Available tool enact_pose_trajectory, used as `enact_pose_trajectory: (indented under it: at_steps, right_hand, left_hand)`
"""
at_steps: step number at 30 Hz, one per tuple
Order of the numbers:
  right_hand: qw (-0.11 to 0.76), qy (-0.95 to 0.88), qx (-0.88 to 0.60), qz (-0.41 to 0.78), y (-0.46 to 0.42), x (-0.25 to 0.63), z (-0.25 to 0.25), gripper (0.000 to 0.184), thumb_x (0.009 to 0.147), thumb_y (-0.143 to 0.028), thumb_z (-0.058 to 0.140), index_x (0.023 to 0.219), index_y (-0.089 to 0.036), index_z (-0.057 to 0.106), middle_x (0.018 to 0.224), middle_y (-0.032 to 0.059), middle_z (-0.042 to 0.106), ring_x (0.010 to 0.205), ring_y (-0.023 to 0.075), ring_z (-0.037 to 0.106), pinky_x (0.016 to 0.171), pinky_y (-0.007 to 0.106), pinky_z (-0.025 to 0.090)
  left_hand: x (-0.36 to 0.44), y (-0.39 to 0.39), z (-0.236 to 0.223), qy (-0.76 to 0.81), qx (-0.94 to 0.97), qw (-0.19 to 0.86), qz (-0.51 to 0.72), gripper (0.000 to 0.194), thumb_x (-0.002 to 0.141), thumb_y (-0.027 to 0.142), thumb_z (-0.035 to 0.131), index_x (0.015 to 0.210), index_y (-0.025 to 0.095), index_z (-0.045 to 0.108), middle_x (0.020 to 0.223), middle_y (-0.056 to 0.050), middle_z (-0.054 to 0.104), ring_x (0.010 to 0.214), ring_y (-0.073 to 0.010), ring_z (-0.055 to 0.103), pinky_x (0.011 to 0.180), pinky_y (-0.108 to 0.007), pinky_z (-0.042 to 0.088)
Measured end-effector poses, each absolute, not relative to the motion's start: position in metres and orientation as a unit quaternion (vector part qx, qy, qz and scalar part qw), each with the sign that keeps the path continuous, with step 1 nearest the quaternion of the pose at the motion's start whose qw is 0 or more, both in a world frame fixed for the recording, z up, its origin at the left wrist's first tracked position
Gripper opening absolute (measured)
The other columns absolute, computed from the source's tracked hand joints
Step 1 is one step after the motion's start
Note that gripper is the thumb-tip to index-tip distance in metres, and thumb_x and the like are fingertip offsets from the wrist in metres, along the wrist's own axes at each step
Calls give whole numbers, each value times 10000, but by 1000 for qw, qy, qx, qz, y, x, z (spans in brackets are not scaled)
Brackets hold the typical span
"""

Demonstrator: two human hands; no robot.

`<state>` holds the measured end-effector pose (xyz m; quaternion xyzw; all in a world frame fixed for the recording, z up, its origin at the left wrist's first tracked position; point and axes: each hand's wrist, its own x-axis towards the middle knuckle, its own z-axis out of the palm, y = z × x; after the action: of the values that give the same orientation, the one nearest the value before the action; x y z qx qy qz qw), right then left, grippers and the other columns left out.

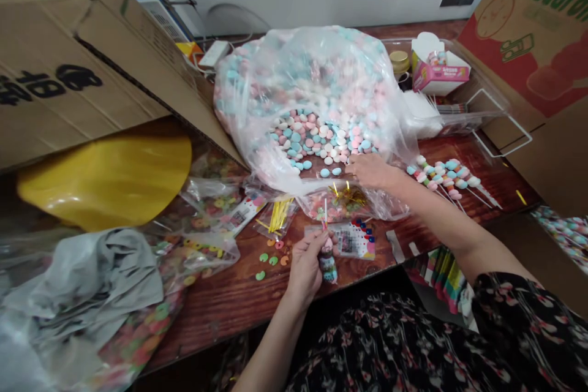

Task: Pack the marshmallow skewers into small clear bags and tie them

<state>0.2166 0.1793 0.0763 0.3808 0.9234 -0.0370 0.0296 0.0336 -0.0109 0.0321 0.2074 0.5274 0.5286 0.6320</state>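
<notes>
My left hand [307, 257] is closed on a candy stick [327, 264] near the table's front edge. Its wrapped pastel candies hang downward and the white stick points up, with something pink at the neck. My right hand [373, 171] is at the mouth of a large clear plastic bag [250, 104]. Its fingers are curled together beside loose pink, white and blue candies [316, 138]; whatever they pinch is too small to make out. Gold twist ties [348, 193] lie just below that hand, on a bag of colourful ring candies [316, 207].
Finished-looking candy sticks [452, 176] lie at right, before a clear bin [487, 104] with a pink box [441, 76]. Cardboard boxes [50, 67] flank the table. A yellow ties packet [277, 217], loose ring candies [271, 259] and a grey cloth [101, 288] are leftward.
</notes>
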Motion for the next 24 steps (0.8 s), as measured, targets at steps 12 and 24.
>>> enact_pose_trajectory:
  at_steps: [12,24]
  right_hand:
    - [18,925,373,-76,197,210,72,143,754,-52,571,764,-153,672,896,89,657,801,182,586,675,293,402]
    - [-360,917,82,-152,70,183,53,251,928,-175,441,873,-220,682,1060,58,717,971,135,650,953,389,503]
  left_hand:
    - [26,-12,36,530,185,653,509,257,710,387,748,717,141,671,642,-17,658,501,-104,594,510,-219,447]
    - [39,-12,39,474,174,713,487,325,686,391,750,584,153,553,477,42,504,381,-115,525,394,-241,437]
